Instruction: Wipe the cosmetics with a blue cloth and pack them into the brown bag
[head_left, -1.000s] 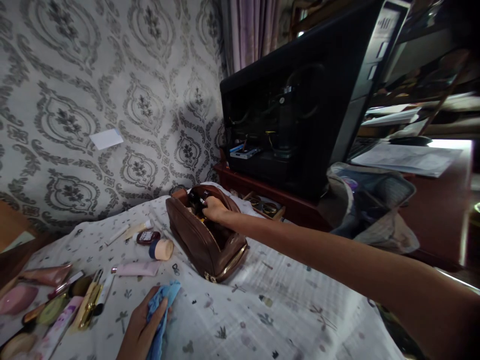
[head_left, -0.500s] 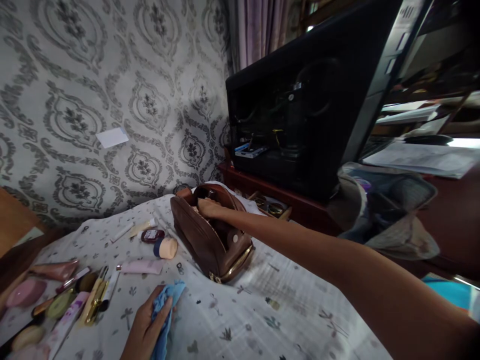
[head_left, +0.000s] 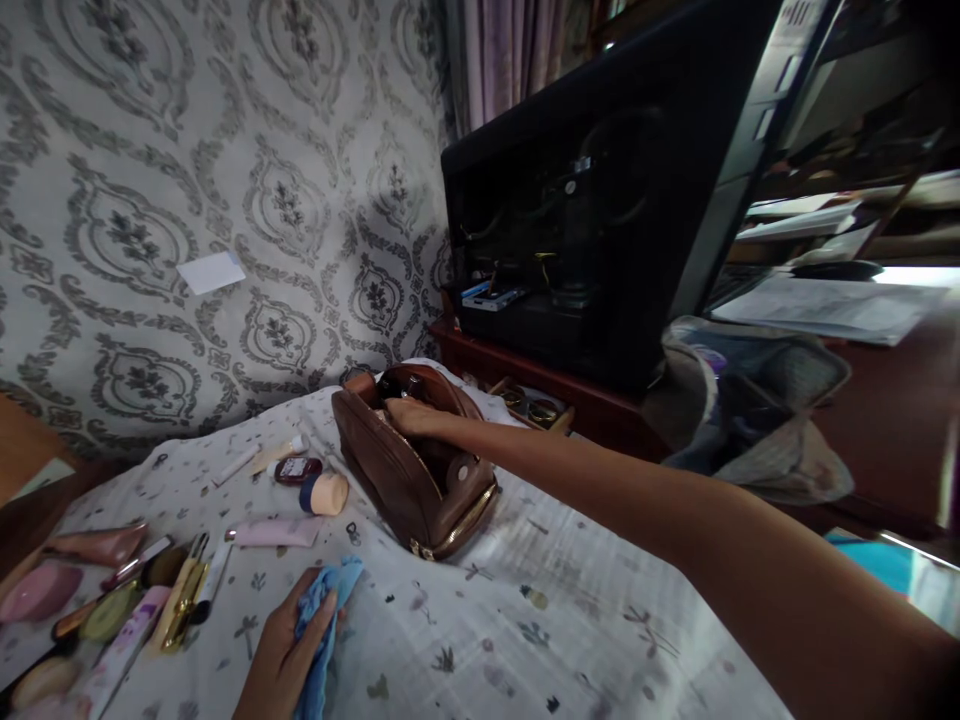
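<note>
My left hand [head_left: 289, 640] is closed around a crumpled light-blue cloth [head_left: 330, 605] at the lower middle, just above the printed white sheet [head_left: 480, 650]. A brown zippered toiletry bag [head_left: 386, 485] stands unzipped in the centre. Into its opening reaches my right hand [head_left: 409, 415]; the bag's wall hides the fingers, so what they touch cannot be made out. Dark items, one with a shiny part, show inside beside that hand. Left of the bag lie a jar with a dark-blue lid [head_left: 324, 494], a dark red bottle [head_left: 296, 470] and a pale pink tube [head_left: 274, 532].
Several cosmetics, including a pink round container [head_left: 41, 592], a green one [head_left: 111, 612] and a gold tube [head_left: 180, 615], lie at the left. A black computer case [head_left: 600, 230] stands behind the bag on a red-brown surface. A grey fabric pouch [head_left: 750, 400] is at the right.
The whole view has shifted slightly. My right hand is still in the bag, and a shiny item beside it shows more. My left hand keeps the cloth.
</note>
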